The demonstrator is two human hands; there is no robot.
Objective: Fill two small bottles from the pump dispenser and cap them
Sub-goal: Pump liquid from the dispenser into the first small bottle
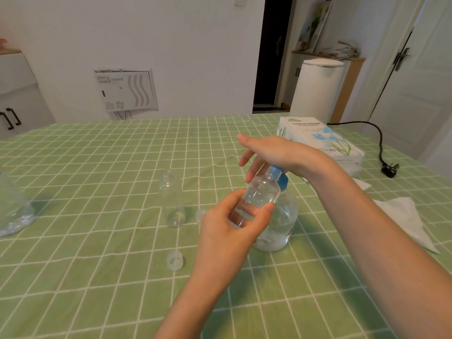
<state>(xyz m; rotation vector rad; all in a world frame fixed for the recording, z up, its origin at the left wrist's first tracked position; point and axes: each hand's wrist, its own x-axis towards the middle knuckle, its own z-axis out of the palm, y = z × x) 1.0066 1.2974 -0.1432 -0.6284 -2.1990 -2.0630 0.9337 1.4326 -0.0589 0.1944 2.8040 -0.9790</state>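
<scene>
The pump dispenser (pixel 278 223), a round clear bottle with a blue pump head (pixel 283 182), stands on the green checked tablecloth (pixel 97 241) right of centre and holds clear liquid, though its level is hard to read through the plastic. The right hand (pixel 276 152) rests palm-down on top of the pump head, its fingers (pixel 244 157) straight and slightly spread, pointing left and away from the person. The left hand (pixel 227 231) grips a small bottle (pixel 260 198) in front of the dispenser, thumb on one side and fingers curled round the other. This bottle is tilted, with its open neck up against the blue pump head, and clear liquid shows in its lower part. A second small bottle (pixel 172 199) stands upright and uncapped on the cloth to the left, apart from the hands, and looks empty. One clear cap (pixel 175 260) lies on the cloth nearer the person. Another cap (pixel 201 214) sits just beside the left hand, partly hidden by it. At the far left edge a large clear container (pixel 12 211) is only partly in view. Behind the right hand is a tissue paper box (pixel 320 143), and loose white tissues (pixel 403 221) lie to the right of the forearm.
</scene>
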